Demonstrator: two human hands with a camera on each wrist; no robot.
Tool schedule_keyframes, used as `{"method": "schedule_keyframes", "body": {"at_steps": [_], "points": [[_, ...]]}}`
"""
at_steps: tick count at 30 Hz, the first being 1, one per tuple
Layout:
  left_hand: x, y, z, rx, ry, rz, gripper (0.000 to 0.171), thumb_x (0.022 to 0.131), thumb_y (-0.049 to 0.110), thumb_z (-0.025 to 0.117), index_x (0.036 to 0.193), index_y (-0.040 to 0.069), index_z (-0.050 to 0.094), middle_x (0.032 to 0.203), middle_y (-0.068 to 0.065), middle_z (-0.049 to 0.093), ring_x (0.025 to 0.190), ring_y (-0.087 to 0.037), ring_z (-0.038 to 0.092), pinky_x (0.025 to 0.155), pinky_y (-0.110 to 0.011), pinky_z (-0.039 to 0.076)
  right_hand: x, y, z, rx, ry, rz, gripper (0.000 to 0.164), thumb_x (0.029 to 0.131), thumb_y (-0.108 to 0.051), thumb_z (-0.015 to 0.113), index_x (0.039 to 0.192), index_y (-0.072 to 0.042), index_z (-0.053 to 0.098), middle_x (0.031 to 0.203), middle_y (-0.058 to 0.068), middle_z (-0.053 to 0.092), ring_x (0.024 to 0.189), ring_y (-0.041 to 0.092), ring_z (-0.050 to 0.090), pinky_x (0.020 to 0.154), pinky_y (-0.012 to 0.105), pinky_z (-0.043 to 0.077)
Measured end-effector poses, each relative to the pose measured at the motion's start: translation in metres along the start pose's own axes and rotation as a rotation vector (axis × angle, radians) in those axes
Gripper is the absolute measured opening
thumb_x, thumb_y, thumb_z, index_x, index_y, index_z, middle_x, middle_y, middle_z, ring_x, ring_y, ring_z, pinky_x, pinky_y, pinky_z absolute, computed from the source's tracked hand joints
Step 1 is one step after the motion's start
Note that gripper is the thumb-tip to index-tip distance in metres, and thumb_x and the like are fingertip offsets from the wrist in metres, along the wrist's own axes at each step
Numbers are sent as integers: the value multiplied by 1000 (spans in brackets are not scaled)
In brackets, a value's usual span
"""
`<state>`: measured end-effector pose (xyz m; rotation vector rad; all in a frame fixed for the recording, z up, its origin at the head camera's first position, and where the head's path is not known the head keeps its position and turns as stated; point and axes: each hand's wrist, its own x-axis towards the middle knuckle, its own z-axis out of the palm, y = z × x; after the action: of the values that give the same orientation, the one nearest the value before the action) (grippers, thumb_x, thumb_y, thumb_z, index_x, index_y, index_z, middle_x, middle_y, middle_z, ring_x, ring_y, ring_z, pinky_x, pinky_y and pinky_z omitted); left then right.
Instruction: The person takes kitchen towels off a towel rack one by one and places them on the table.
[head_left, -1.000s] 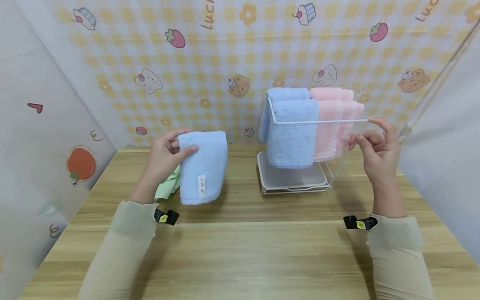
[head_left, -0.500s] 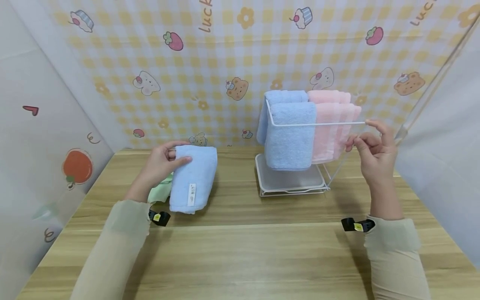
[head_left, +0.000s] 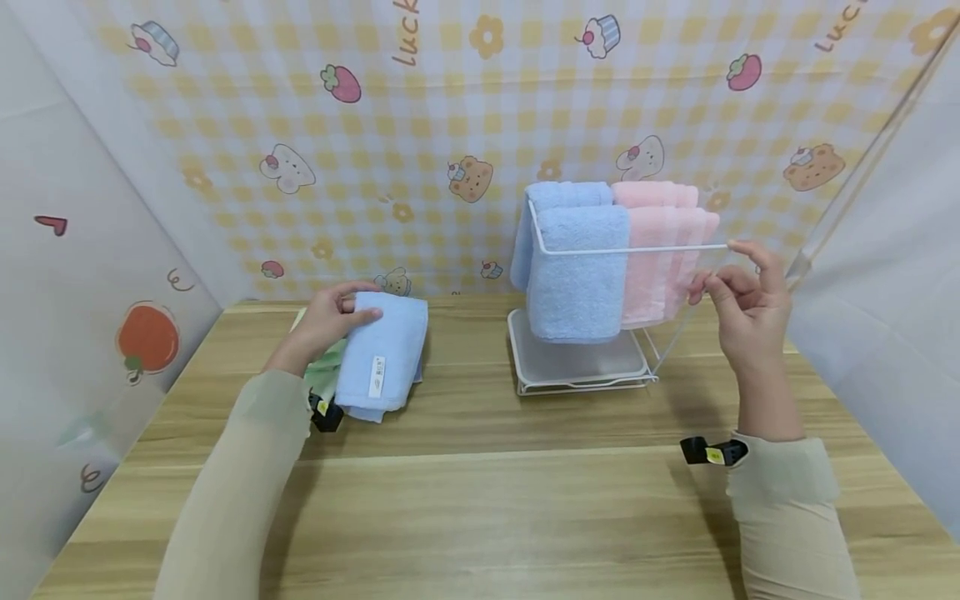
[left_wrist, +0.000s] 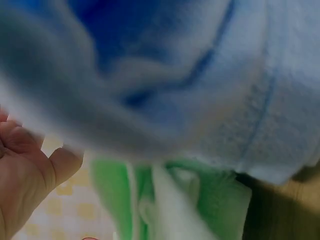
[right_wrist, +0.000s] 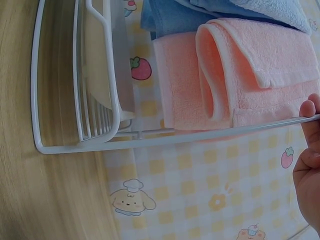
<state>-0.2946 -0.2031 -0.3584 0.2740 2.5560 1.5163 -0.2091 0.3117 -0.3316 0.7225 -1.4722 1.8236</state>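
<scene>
My left hand holds a folded blue towel by its upper left edge, thumb in front and fingers behind. A white label shows on the towel's lower front. In the left wrist view the towel fills the top, with the green cloth below it. On the right, my right hand pinches the upper right corner of the white wire rack. Over the rack's bars hang blue towels and pink towels. The right wrist view shows fingertips on the rack's side wire.
A green cloth lies on the wooden table, partly behind the left wrist. At the rack's base sits a pale tray. A checked yellow backdrop closes off the back, with white sheets at both sides.
My left hand has moved down and slightly left with the blue towel, bringing it lower toward the table. The right hand keeps its grip on the rack. The view has shifted a little.
</scene>
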Motion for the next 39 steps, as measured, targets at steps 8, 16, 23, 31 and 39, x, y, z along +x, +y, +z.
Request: {"method": "schedule_keyframes", "body": {"at_steps": [8,16,23,31,39], "points": [[20,-11,4,50,-29,-11,49,96,19,67,141,6,53,117,-25,69,82,-9,69,72,-25,59,0,-1,3,18,6,-1,40,91,24,45,129,12,43,73,11,70,68,20,66,69,25,57],[26,-15,3,42,-34,-23,52,97,20,66,143,4,50,120,-26,66,83,-7,66,73,-21,57,-1,-2,1,31,-1,-6,40,91,24,44,129,11,44,74,11,70,70,20,66,71,25,57],[29,-30,3,101,23,0,53,94,26,70,140,5,53,120,-24,68,86,-9,65,73,-19,55,-1,-3,1,29,-9,-14,40,91,24,44,129,11,44,74,11,70,71,20,66,71,25,57],[14,-32,-5,127,49,5,62,94,22,71,147,6,44,131,-23,62,118,-30,60,99,-38,49,-3,0,1,33,-7,-16,40,92,24,44,129,11,44,74,12,70,71,21,66,71,25,57],[0,-34,-10,211,-47,41,69,91,17,73,148,-1,39,148,-27,45,133,-47,47,111,-57,39,-2,1,0,34,-9,-28,40,91,24,45,129,11,46,78,13,72,72,21,68,73,26,57]]}}
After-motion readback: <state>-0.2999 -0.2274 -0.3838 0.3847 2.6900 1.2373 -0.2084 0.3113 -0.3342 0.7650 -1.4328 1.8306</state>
